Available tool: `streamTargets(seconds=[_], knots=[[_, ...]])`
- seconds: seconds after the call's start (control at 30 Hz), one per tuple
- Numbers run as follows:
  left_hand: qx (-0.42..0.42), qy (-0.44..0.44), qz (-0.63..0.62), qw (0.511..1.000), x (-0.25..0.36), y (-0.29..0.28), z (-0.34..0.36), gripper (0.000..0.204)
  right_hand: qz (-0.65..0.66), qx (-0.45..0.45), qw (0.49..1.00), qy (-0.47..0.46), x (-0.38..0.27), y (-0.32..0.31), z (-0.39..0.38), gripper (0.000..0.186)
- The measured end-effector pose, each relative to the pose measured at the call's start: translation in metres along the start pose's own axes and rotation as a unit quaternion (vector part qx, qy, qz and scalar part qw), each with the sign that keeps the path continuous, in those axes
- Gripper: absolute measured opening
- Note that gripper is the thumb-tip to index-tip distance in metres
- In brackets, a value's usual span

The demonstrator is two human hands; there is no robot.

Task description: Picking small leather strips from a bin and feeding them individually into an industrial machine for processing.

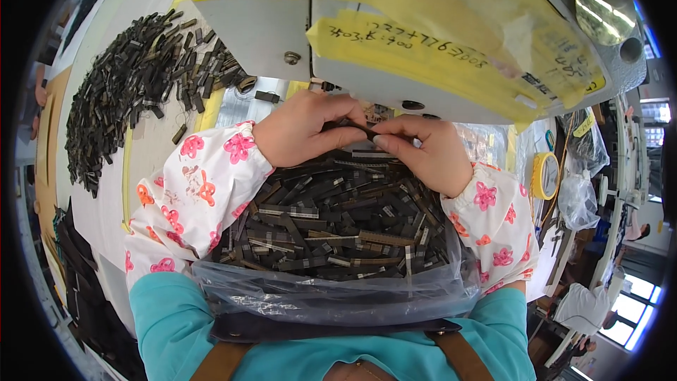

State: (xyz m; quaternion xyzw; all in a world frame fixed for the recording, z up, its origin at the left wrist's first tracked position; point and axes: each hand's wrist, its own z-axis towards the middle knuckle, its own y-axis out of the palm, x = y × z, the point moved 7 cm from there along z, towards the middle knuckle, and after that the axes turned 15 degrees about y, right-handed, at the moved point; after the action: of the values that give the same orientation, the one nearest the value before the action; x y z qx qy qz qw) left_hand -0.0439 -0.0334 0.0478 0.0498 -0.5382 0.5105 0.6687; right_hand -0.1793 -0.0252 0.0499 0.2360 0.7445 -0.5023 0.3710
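My left hand (303,130) and my right hand (430,152) meet just below the machine's housing, pinched on a short dark strip (361,129) between them. The left fingers curl over its left part and the right thumb presses near its right part. Both wrists are in white flowered sleeve covers. Right under my hands lies a large heap of short dark strips (331,226), some brownish or with pale bands, in a clear plastic bag (338,296) at my lap. What sits under the housing behind my fingers is mostly hidden.
A machine housing (247,7) with yellow labels overhangs my hands. Dark small pieces (120,85) pile on the left table (99,219). At right are a yellow tape roll (544,175) and plastic bags (580,197). Other people appear small at both edges, including a hand (41,95) at far left.
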Motion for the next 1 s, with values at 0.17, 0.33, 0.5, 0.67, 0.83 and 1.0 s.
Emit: streamTargets(seconds=[0.17,0.33,0.5,0.67,0.83,1.0], knots=[[-0.003,0.028,0.037,0.999,-0.004,0.001,-0.002,0.016,0.020,-0.071,0.996,0.043,0.004,0.004,0.002,0.012],[-0.003,0.039,0.037,0.999,-0.005,0.002,-0.001,0.016,0.003,-0.081,0.996,0.026,0.005,0.004,0.004,0.012],[-0.017,0.072,0.019,0.997,0.004,0.004,0.001,0.013,0.018,-0.141,0.990,0.016,0.005,0.006,0.001,0.012],[-0.066,0.126,0.046,0.989,0.012,0.008,0.000,0.013,0.026,-0.143,0.989,-0.028,0.007,0.000,-0.001,0.013],[-0.114,0.108,0.004,0.988,0.017,0.008,0.004,0.016,0.129,-0.044,0.988,0.071,0.020,-0.028,0.002,0.018],[0.060,0.075,0.228,0.969,0.001,-0.009,-0.002,0.010,-0.149,0.115,0.970,-0.153,0.005,-0.034,-0.004,0.016]])
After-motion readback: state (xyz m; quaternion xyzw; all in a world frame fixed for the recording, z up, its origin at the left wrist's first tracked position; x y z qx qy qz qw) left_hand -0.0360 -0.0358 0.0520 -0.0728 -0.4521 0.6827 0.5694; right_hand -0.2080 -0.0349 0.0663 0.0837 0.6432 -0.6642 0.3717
